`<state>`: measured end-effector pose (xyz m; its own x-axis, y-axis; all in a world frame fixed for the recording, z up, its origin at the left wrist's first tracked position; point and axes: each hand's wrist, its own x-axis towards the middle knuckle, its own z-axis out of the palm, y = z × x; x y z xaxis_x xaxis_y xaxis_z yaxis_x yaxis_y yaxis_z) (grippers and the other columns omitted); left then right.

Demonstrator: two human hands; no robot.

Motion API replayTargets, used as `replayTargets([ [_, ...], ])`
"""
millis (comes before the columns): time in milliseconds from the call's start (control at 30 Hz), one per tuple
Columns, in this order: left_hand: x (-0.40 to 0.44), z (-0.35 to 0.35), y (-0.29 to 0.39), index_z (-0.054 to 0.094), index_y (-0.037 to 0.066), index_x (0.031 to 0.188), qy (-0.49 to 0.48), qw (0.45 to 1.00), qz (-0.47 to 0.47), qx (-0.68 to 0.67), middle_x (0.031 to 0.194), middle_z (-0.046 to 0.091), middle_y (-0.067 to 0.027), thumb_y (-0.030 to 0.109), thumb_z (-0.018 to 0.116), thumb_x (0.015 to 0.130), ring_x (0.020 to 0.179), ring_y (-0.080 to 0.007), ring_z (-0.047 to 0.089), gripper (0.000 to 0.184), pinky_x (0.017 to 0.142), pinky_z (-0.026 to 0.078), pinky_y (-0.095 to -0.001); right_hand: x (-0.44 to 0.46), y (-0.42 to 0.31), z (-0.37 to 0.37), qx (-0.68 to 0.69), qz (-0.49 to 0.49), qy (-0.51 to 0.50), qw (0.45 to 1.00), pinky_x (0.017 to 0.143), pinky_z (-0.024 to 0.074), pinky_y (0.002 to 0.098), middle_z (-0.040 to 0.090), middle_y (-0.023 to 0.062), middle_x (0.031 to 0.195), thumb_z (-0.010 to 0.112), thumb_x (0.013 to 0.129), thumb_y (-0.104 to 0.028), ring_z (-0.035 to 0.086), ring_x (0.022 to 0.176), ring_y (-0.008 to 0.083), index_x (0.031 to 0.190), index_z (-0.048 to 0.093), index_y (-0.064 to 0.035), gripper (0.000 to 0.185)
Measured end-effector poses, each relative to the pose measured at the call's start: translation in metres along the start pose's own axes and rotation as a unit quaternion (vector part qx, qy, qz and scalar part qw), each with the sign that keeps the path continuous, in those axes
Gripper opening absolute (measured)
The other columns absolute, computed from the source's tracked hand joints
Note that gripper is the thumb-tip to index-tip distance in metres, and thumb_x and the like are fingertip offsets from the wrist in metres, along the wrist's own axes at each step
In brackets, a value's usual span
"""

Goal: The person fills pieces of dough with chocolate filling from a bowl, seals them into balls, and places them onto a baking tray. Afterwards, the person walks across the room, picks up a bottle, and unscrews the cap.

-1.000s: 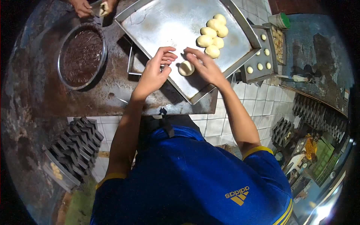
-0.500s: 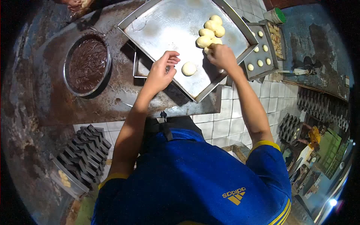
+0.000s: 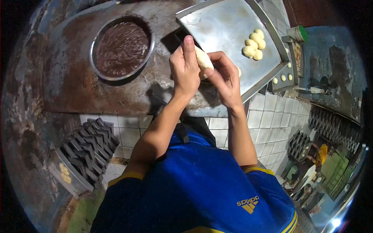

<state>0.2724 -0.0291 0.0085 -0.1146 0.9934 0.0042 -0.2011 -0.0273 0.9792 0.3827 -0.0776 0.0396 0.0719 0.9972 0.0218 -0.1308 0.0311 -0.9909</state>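
Observation:
Between my two hands is a pale piece of dough (image 3: 203,60), pressed flat and stretched. My left hand (image 3: 185,69) is closed round its left side with the thumb pointing up. My right hand (image 3: 226,79) pinches its lower right edge between thumb and fingers. Just to the right lies a metal tray (image 3: 221,29) bearing a cluster of smooth dough balls (image 3: 251,52). One more dough ball (image 3: 239,72) peeks out from behind my right hand, mostly hidden. Left of my hands, a round metal bowl (image 3: 92,54) holds dark brown paste (image 3: 122,48).
The stained metal table (image 3: 74,91) carries the bowl and tray. Beyond the tray at right, another tray (image 3: 280,83) has spaced dough balls, near a green-lidded bucket (image 3: 297,33). Stacked dark metal pans (image 3: 91,145) stand on the floor at lower left. A person in yellow (image 3: 321,155) is far right.
My right hand has left the dough cluster with a piece and moved left to meet my left hand. Both hands now work the dough. The view has shifted left, showing more of the bowl.

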Motion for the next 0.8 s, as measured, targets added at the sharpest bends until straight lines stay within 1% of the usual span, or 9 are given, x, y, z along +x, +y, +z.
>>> replayTargets([
  [100,0.010,-0.040,0.020,0.057,0.006,0.077,0.006,0.999,0.042,0.019,0.070,0.054,0.0011,0.051,0.043,0.114,0.068,-0.0086,0.050,0.060,0.062,0.041,-0.0292,0.016,0.019,0.069,-0.081,-0.052,0.113,0.989,0.075,0.0530,0.0252,0.072,0.0042,0.090,0.078,0.096,-0.013,0.066,0.083,0.0087,0.104,0.069,0.0033,0.020],
  [200,0.023,-0.083,0.032,0.062,0.010,0.091,0.018,0.963,-0.139,-0.232,0.083,0.060,0.0009,0.059,0.037,0.112,0.080,-0.0112,0.057,0.059,0.072,0.045,-0.0294,0.033,0.014,0.117,-0.085,-0.082,0.142,0.983,0.067,0.0510,0.0237,0.072,0.0016,0.080,0.077,0.097,-0.013,0.064,0.075,0.0068,0.092,0.072,0.0040,0.018],
  [267,0.029,-0.131,0.045,0.060,0.007,0.092,-0.177,0.915,-0.086,-0.351,0.085,0.057,0.0049,0.062,0.046,0.109,0.080,-0.0040,0.051,0.059,0.069,0.040,-0.0245,0.039,0.016,0.135,0.009,-0.036,0.102,0.994,0.063,0.0477,0.0224,0.073,0.0015,0.080,0.077,0.098,-0.015,0.061,0.072,0.0054,0.090,0.073,0.0035,0.020],
  [367,0.038,-0.171,0.052,0.061,0.010,0.078,-0.079,0.991,0.001,-0.111,0.074,0.055,0.0102,0.035,0.067,0.107,0.071,-0.0008,0.049,0.039,0.062,0.037,-0.0195,0.044,0.003,0.177,-0.046,-0.053,0.079,0.994,0.058,0.0431,0.0216,0.069,-0.0009,0.073,0.077,0.100,-0.021,0.056,0.065,0.0031,0.085,0.075,0.0029,0.028],
  [500,0.045,-0.209,0.053,0.065,0.007,0.100,0.127,0.971,-0.119,-0.166,0.087,0.063,0.0015,0.047,0.054,0.111,0.082,-0.0066,0.059,0.042,0.072,0.049,-0.0248,0.053,-0.006,0.220,-0.102,0.012,0.023,0.994,0.055,0.0401,0.0240,0.063,-0.0019,0.068,0.065,0.107,-0.039,0.052,0.064,0.0038,0.086,0.076,0.0044,0.049],
  [600,0.058,-0.243,0.031,0.062,0.010,0.104,0.025,0.965,-0.097,-0.241,0.101,0.064,-0.0036,0.043,0.047,0.110,0.090,-0.0114,0.062,0.036,0.073,0.051,-0.0281,0.054,-0.018,0.237,-0.120,0.061,-0.126,0.983,0.061,0.0444,0.0298,0.065,0.0012,0.076,0.059,0.108,-0.042,0.054,0.072,0.0073,0.096,0.077,0.0022,0.049],
  [700,0.054,-0.280,0.001,0.059,0.009,0.112,-0.179,0.926,0.218,0.253,0.108,0.065,-0.0045,0.030,0.069,0.097,0.103,-0.0163,0.062,0.028,0.087,0.052,-0.0348,0.056,-0.021,0.255,-0.245,0.052,-0.232,0.940,0.065,0.0487,0.0347,0.064,0.0108,0.073,0.066,0.104,-0.037,0.059,0.068,0.0146,0.100,0.075,0.0043,0.042],
  [733,0.039,-0.284,-0.004,0.059,0.007,0.121,-0.184,0.962,0.150,0.135,0.117,0.066,-0.0070,0.022,0.074,0.093,0.111,-0.0179,0.062,0.035,0.094,0.052,-0.0379,0.057,-0.007,0.256,-0.342,-0.083,-0.184,0.918,0.066,0.0500,0.0357,0.063,0.0130,0.070,0.064,0.105,-0.041,0.061,0.067,0.0174,0.096,0.073,0.0057,0.049],
  [800,0.024,-0.298,-0.011,0.059,0.002,0.136,-0.211,0.976,0.023,-0.046,0.128,0.068,-0.0100,0.009,0.080,0.087,0.119,-0.0208,0.065,0.054,0.103,0.052,-0.0389,0.055,0.024,0.251,-0.261,0.013,-0.124,0.957,0.066,0.0504,0.0369,0.064,0.0134,0.070,0.059,0.107,-0.047,0.062,0.067,0.0179,0.094,0.073,0.0056,0.056],
])
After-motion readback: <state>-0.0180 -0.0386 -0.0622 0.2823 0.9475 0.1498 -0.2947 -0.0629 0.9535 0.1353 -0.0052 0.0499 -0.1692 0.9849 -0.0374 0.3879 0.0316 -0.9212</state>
